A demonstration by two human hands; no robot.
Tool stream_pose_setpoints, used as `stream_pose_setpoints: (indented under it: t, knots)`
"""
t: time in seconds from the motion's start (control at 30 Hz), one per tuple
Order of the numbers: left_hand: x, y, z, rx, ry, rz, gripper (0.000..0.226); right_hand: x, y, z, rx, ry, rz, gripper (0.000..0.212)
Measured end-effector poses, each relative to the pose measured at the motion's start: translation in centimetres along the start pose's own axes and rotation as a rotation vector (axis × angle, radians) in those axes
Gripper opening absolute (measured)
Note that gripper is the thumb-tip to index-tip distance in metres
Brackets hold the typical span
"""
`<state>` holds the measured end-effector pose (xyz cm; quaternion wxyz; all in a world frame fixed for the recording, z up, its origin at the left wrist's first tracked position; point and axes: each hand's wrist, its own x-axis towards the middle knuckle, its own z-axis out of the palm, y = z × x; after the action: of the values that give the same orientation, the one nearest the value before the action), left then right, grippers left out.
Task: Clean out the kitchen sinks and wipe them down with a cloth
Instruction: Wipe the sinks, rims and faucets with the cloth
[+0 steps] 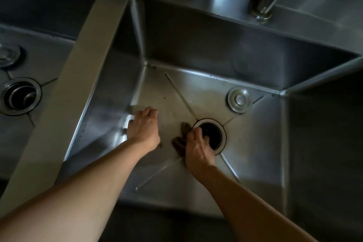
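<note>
Right hand [197,148] gripped some brown gunk [179,141] at the drain's [213,135] 9 o'clock edge; left hand [143,127] sat loosely curled, holding nothing, on the sink [255,143] floor.

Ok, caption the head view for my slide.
Right hand grips brown debris beside the right sink's open drain.

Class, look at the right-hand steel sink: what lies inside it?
Inside the right-hand steel sink: a round open drain hole, a round metal drain cover, brown debris and both hands, left hand, right hand. The right hand covers part of the debris.
</note>
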<state>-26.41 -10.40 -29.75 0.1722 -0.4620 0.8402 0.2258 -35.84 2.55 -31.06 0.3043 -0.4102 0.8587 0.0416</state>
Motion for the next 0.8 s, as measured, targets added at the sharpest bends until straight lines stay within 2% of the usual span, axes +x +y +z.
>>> stream_pose_setpoints:
  t: [0.07,0.2,0.3,0.4,0.53,0.63,0.8]
  knots:
    - [0.2,0.1,0.0,0.001,-0.006,-0.003,0.067,0.9,-0.6,-1.3,0.028,0.031,0.067,0.037]
    - [1.6,-0.3,-0.8,-0.001,0.023,0.014,0.061,4.5,-2.9,-4.6,0.073,0.248,-0.063,0.044]
    - [2.5,-0.4,-1.2,0.031,-0.014,0.045,0.074,9.0,-3.4,-7.7,0.012,0.341,-0.163,0.060]
    - [3.3,0.1,-0.9,0.120,-0.079,0.036,0.080,12.6,-2.4,-9.5,-0.142,0.253,-0.186,0.068]
    - [3.6,0.5,-0.1,0.093,-0.161,0.001,0.072,12.7,-0.8,-8.0,-0.215,0.123,-0.314,0.055]
    - [3.3,0.5,-0.2,0.064,-0.116,0.028,0.061,9.9,0.7,-6.3,-0.252,0.055,-0.418,0.047]
    - [3.4,1.9,-0.5,0.053,-0.041,0.021,0.056,6.6,3.5,-6.5,-0.381,-0.055,-0.420,0.037]
